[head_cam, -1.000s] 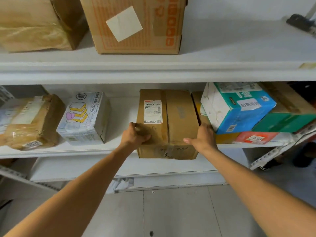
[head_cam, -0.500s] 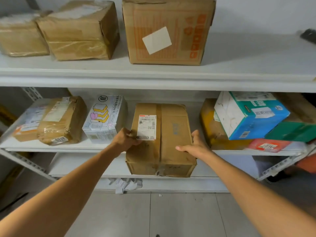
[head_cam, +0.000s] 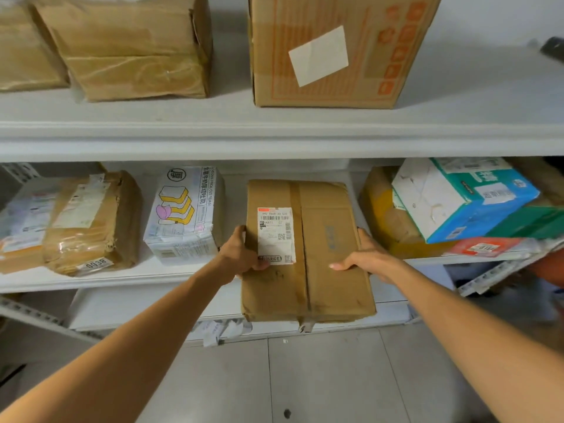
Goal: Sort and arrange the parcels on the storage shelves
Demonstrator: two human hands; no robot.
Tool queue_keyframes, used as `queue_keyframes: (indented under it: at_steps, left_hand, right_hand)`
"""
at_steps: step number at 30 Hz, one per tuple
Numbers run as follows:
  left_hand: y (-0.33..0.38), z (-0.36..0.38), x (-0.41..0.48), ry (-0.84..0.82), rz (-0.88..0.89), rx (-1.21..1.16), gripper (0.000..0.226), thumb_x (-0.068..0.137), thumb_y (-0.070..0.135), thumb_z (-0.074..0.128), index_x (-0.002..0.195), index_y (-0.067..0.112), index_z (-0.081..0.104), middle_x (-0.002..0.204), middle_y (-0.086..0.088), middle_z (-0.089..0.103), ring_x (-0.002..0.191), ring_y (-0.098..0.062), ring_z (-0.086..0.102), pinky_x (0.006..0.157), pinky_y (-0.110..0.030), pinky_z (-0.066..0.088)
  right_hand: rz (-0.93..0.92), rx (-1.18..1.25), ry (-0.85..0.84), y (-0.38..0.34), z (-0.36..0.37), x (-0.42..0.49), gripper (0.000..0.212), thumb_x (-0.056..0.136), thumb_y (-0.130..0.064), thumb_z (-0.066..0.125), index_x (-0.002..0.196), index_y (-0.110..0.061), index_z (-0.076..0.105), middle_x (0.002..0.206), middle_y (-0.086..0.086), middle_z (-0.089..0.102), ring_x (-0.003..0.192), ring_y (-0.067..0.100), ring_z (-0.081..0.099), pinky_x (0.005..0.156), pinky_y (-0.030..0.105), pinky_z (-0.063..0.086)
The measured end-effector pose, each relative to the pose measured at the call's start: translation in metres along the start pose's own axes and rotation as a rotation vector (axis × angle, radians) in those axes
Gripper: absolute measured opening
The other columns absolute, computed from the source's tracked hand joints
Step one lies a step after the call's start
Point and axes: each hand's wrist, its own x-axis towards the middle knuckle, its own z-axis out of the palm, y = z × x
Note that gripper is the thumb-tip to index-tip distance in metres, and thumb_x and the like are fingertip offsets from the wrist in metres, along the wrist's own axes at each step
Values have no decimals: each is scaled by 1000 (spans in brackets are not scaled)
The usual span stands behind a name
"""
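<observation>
A brown cardboard parcel point(head_cam: 326, 254) with a white barcode label on top juts out past the front edge of the middle shelf point(head_cam: 91, 279). My left hand point(head_cam: 244, 254) grips its left side with the thumb on the label. My right hand point(head_cam: 366, 256) grips its right side, fingers laid on top. Left of it on the same shelf stand a white toast-print box point(head_cam: 183, 215) and a taped brown parcel point(head_cam: 91, 221). To the right lies a pile with a blue and white box point(head_cam: 464, 196).
The upper shelf point(head_cam: 274, 138) holds a large orange-printed carton point(head_cam: 335, 47) and two taped brown boxes point(head_cam: 131, 47) at the left. A lower shelf point(head_cam: 137, 306) runs below. Paper scraps point(head_cam: 219, 331) lie at the shelf's foot on the grey tiled floor.
The brown parcel has slid toward me and now overhangs the shelf edge further. Both hands kept hold of its sides. My view has tilted up, showing more of the upper shelf.
</observation>
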Motion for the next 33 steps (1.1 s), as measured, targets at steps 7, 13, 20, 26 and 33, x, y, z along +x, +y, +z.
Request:
queue_keyframes:
  at_steps: [7,13,20,26,33]
  left_hand:
    - [-8,1,-42,37,114,-225,56,79,-13,67,122,10,39,99,-8,57,89,-24,59,65,-33,52]
    - [-12,3,-64,151,177,-389,50,70,-10,77,96,10,39,102,-17,63,95,-33,65,81,-51,56]
    - [-30,-4,-84,125,253,-345,55,61,-20,77,102,10,57,87,-8,59,87,-30,64,73,-37,57]
    - [-41,-18,-92,79,306,-397,44,63,-27,68,87,10,65,70,10,72,86,-28,66,71,-32,55]
    - [-45,-30,-101,-3,340,-351,60,64,-12,78,116,15,66,104,5,74,101,-21,69,81,-31,58]
  right_hand:
    - [-65,74,78,12,1,-36,74,72,-9,83,127,-16,35,117,-4,50,102,13,47,76,30,46]
    - [-111,16,280,11,5,-60,84,56,-13,93,122,-11,41,126,7,54,120,28,51,96,43,48]
    - [-82,43,345,6,11,-80,81,54,0,91,120,-8,45,128,13,54,121,31,51,94,39,47]
    - [-64,99,380,-2,22,-93,95,54,1,91,135,-4,42,136,14,51,126,32,49,98,40,46]
    - [-68,321,331,-5,24,-107,71,59,16,82,121,-5,53,119,10,59,101,25,55,79,29,44]
